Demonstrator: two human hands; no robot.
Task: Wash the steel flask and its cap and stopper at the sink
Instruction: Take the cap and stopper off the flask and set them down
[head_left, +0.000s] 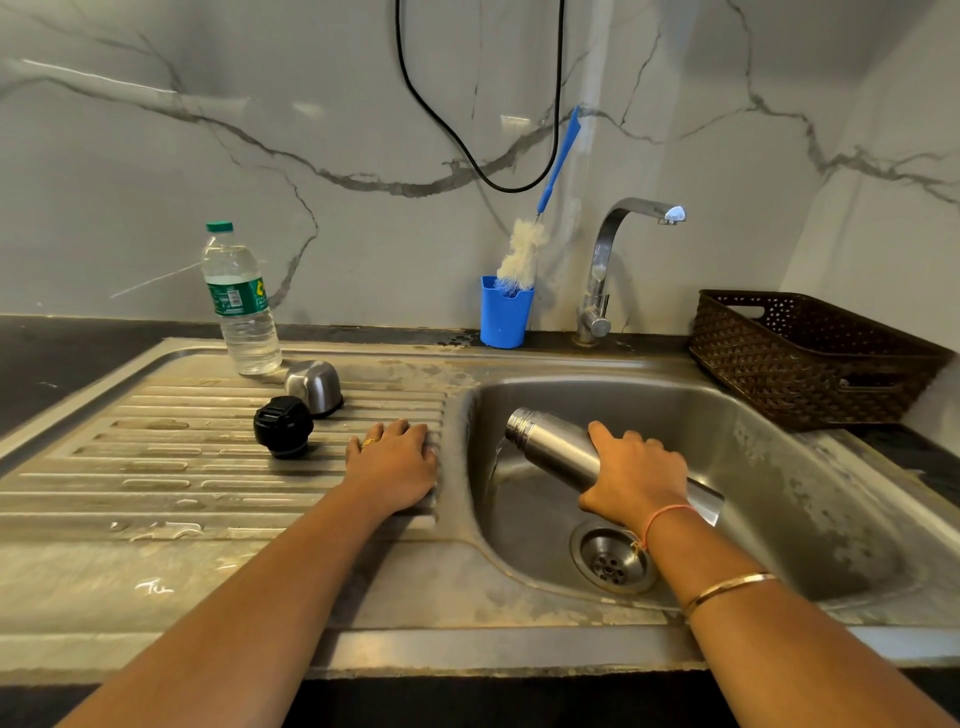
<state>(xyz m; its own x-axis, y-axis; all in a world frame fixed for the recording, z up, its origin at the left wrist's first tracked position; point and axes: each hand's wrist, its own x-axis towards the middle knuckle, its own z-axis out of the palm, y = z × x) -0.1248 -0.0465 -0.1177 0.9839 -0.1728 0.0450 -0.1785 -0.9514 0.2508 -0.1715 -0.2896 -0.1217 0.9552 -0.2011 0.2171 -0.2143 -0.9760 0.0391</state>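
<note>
right hand (636, 480) grips the flask (556, 449), hiding its middle; left hand (395, 462) rests flat; bottle (241, 301) beyond it, label unreadable.

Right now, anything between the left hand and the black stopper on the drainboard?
Nothing visible. The left hand rests on the drainboard near the basin edge; the black stopper stands to its left with only bare ribbed steel between. The steel cap sits behind the stopper, off that line. The right hand grips the flask.
</note>
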